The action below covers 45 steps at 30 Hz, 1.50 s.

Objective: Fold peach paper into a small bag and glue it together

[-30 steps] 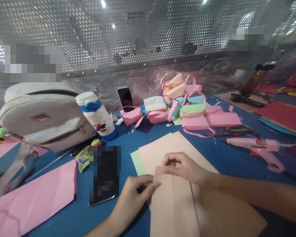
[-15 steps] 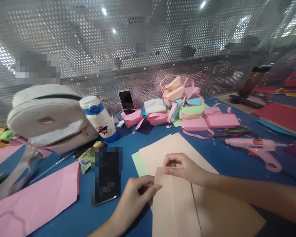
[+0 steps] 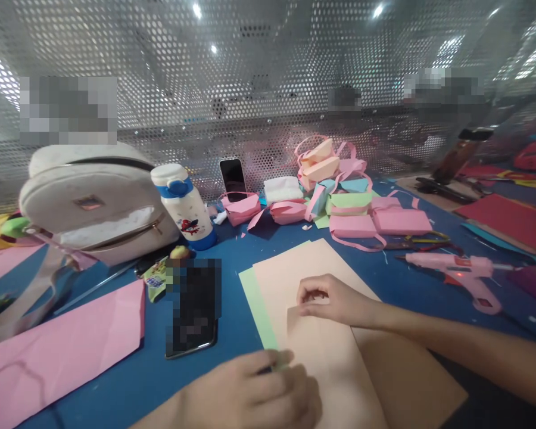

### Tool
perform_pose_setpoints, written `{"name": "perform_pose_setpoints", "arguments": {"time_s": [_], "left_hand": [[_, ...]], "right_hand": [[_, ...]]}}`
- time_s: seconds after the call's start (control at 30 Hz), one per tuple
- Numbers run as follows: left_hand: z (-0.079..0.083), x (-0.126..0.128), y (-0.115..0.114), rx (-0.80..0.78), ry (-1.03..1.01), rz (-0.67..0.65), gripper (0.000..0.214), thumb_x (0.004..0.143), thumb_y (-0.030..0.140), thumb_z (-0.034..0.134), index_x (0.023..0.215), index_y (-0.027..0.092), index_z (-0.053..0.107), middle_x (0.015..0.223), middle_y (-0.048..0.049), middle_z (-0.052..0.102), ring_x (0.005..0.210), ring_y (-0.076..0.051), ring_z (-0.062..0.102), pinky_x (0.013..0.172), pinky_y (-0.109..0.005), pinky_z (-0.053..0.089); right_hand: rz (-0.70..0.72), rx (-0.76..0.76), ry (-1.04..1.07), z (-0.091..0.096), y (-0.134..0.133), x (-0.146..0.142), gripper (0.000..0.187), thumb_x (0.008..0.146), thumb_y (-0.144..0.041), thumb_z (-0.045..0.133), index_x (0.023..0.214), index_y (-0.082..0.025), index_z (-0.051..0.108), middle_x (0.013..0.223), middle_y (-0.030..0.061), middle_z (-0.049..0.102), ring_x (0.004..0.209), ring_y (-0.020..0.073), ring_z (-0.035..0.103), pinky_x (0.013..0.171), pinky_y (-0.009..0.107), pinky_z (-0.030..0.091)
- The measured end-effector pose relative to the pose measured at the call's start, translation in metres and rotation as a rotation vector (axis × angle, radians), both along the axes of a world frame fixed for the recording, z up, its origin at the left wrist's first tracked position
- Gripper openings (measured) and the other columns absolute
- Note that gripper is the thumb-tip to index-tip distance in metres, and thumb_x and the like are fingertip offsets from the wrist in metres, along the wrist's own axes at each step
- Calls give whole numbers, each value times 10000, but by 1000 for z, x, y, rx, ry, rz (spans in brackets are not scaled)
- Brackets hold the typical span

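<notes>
A sheet of peach paper [image 3: 326, 369], folded over, lies on a stack with another peach sheet [image 3: 286, 271] and a light green sheet [image 3: 256, 301] under it. My right hand [image 3: 333, 298] pinches the folded paper's far edge between thumb and curled fingers. Nearer to me, my left hand [image 3: 259, 387] is over the left edge of the folded paper, fingers bent and somewhat blurred; whether it grips the paper cannot be made out.
A black phone [image 3: 194, 310] and pink paper [image 3: 80, 351] lie to the left. Behind them stand a white backpack [image 3: 89, 202] and a drinking bottle [image 3: 185, 208]. Small pink paper bags [image 3: 357, 225] sit at the back. A pink glue gun [image 3: 464, 268] lies right, before a perforated metal panel [image 3: 268, 71].
My left hand has moved from the paper's far left corner down its left edge toward me. My right hand stays at the far edge. The camera view has shifted slightly.
</notes>
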<state>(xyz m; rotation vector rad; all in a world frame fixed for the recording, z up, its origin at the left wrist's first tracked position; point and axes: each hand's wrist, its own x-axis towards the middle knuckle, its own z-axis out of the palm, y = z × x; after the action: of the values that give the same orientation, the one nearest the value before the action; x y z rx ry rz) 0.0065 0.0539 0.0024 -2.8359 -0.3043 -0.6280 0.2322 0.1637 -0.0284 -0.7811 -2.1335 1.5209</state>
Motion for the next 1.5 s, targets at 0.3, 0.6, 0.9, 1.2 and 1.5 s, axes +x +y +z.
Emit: {"name": "perform_pose_setpoints", "arguments": {"time_s": [0.3,0.6,0.9,1.2,1.5], "left_hand": [[-1,3,7,-146,-36,-71,254,982,163,495,1118,110,703,1095,-75,757,954,-179,702,840,-273,568],[-13,8,8,-488,-258,60,208,1007,170,468,1051,182,671,949,-36,760,824,-152,670,714,-279,493],[-5,13,4,-456,-250,35,159,980,115,498,924,135,645,808,-40,752,658,-150,636,597,-289,442],[-7,16,-2,-252,-278,-48,178,894,18,528,973,22,688,912,-120,781,711,-189,722,544,-271,544],[-13,15,-12,19,-213,32,107,847,88,664,921,70,739,1067,-61,773,809,-150,729,617,-231,595]], "right_hand": [[2,-17,14,-1,3,0,185,839,-337,695,802,-169,624,813,10,631,767,152,566,738,271,444],[-18,-93,85,-2,11,2,242,841,-378,694,816,-159,594,809,-5,569,747,133,513,719,261,405],[-38,-70,69,-3,6,-1,164,845,-308,686,829,-162,613,823,-2,599,756,135,546,734,269,433],[41,207,58,4,2,1,225,914,-308,636,1114,-214,672,1177,80,625,1159,218,557,1035,402,423],[-32,-107,100,6,1,-3,192,813,-298,739,952,-191,661,1002,27,670,950,174,625,908,309,486]]}}
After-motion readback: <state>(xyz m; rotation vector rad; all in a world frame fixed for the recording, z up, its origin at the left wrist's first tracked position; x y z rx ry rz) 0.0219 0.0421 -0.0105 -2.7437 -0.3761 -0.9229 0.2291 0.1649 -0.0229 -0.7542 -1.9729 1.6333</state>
